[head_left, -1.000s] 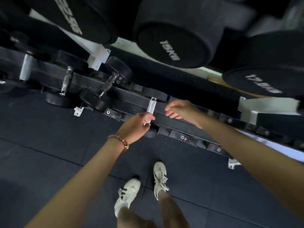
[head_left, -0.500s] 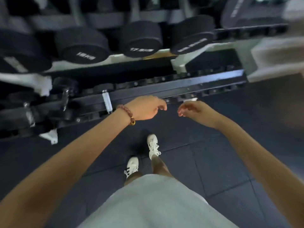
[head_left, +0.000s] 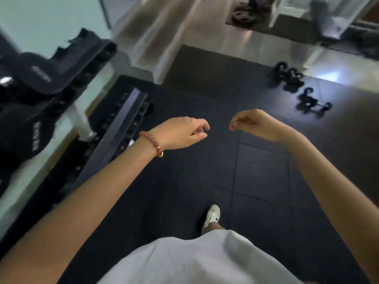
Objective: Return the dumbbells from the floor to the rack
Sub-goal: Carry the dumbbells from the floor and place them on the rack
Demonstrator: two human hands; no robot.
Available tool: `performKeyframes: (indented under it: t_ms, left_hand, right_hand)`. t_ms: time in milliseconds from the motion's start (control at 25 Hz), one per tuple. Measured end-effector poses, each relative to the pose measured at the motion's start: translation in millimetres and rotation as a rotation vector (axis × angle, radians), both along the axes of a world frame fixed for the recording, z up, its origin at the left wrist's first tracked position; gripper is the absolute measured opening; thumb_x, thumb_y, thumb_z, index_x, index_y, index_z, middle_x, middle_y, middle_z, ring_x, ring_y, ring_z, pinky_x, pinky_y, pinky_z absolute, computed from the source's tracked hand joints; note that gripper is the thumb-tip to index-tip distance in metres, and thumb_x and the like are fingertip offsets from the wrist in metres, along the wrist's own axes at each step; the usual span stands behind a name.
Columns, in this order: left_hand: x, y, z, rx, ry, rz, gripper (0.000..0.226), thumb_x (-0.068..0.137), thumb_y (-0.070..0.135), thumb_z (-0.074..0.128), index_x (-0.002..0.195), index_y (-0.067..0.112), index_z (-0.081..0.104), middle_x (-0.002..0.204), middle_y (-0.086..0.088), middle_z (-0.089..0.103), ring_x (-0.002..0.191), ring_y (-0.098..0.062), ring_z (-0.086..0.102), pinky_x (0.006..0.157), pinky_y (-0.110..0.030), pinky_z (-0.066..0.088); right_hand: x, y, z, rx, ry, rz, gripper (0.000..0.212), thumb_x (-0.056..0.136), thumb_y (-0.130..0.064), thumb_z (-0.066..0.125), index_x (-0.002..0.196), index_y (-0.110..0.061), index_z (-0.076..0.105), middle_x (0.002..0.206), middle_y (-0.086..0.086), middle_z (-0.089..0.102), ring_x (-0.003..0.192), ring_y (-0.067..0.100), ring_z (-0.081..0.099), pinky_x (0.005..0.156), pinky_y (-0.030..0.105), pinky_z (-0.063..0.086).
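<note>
Left of the left hand (head_left: 184,132): one rack (head_left: 121,124), loaded with at least two big dumbbells (head_left: 24,132). Beyond the right hand (head_left: 254,124), well apart, on the floor (head_left: 205,160): three or four small dumbbells (head_left: 292,78), blurred. Both hands empty, fingers loosely curled.

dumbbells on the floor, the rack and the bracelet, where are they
dumbbells on the floor (head_left: 288,77): head view, a black end in the farther cluster
rack (head_left: 121,128): head view, its lower dark rail
bracelet (head_left: 151,142): head view, beads at the wrist
</note>
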State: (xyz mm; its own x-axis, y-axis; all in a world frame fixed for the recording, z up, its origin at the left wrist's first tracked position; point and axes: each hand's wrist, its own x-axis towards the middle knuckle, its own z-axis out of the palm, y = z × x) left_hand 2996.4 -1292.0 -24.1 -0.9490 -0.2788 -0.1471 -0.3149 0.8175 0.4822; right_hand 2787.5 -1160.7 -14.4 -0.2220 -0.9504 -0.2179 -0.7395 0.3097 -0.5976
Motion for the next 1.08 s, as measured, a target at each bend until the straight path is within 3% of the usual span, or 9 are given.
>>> performKeyframes:
  t_ms: [160,280,480,640,760,960,1080]
  left_hand:
    - [-129,17,5,-0.039,0.033,-0.181,0.031,0.096,0.033,0.045,0.126,0.029,0.05,0.116,0.015,0.06,0.103,-0.001,0.058,0.088,-0.025,0.046]
    - [-213,26,2,-0.115,0.013,-0.28,0.03,0.095,0.029,0.046,0.125,0.028,0.052,0.112,0.014,0.059,0.101,-0.004,0.058,0.086,-0.025,0.047]
    - [-335,24,17,-0.078,0.013,-0.363,0.029,0.095,0.027,0.048,0.124,0.027,0.053,0.105,0.017,0.055,0.097,-0.002,0.057,0.086,-0.024,0.047]
    - [-432,5,15,-0.076,0.006,-0.424,0.027,0.095,0.026,0.048,0.121,0.026,0.056,0.108,0.015,0.058,0.096,-0.001,0.057,0.088,-0.027,0.048]
    - [-515,-19,9,-0.098,0.004,-0.485,0.028,0.095,0.033,0.047,0.122,0.028,0.055,0.108,0.014,0.061,0.1,-0.005,0.057,0.09,-0.033,0.048]
    - [-666,-74,17,-0.174,0.009,-0.57,0.027,0.096,0.037,0.044,0.121,0.031,0.054,0.106,0.013,0.063,0.097,-0.007,0.057,0.088,-0.032,0.048]
    - [-746,-96,19,-0.164,-0.006,-0.611,0.025,0.095,0.035,0.045,0.118,0.032,0.055,0.105,0.015,0.063,0.097,-0.007,0.057,0.087,-0.031,0.047]
  right_hand:
    - [-114,53,7,-0.02,-0.028,-0.208,0.011,0.091,-0.017,0.058,0.086,-0.018,0.068,0.084,-0.012,0.067,0.084,0.009,0.06,0.086,0.027,0.045]
    - [-194,90,-2,-0.033,0.014,-0.286,0.011,0.091,-0.016,0.059,0.089,-0.012,0.068,0.085,-0.009,0.069,0.087,0.015,0.065,0.091,0.036,0.048]
    - [-296,119,2,-0.04,0.001,-0.41,0.015,0.092,-0.02,0.058,0.089,-0.011,0.069,0.089,0.005,0.072,0.092,0.027,0.066,0.09,0.043,0.049]
    - [-372,108,0,-0.061,-0.011,-0.486,0.012,0.091,-0.022,0.059,0.085,-0.018,0.068,0.085,-0.002,0.072,0.086,0.017,0.065,0.085,0.034,0.048]
    - [-435,73,-4,-0.113,-0.057,-0.53,0.014,0.092,-0.019,0.058,0.086,-0.013,0.068,0.081,-0.006,0.07,0.073,0.001,0.06,0.076,0.024,0.044]
    - [-556,15,0,-0.116,-0.014,-0.613,0.012,0.089,-0.026,0.058,0.086,-0.02,0.068,0.086,-0.007,0.071,0.086,0.013,0.064,0.081,0.03,0.048]
    - [-627,11,6,-0.075,0.034,-0.688,0.01,0.09,-0.028,0.058,0.086,-0.026,0.067,0.086,-0.009,0.07,0.078,0.002,0.06,0.076,0.026,0.047]
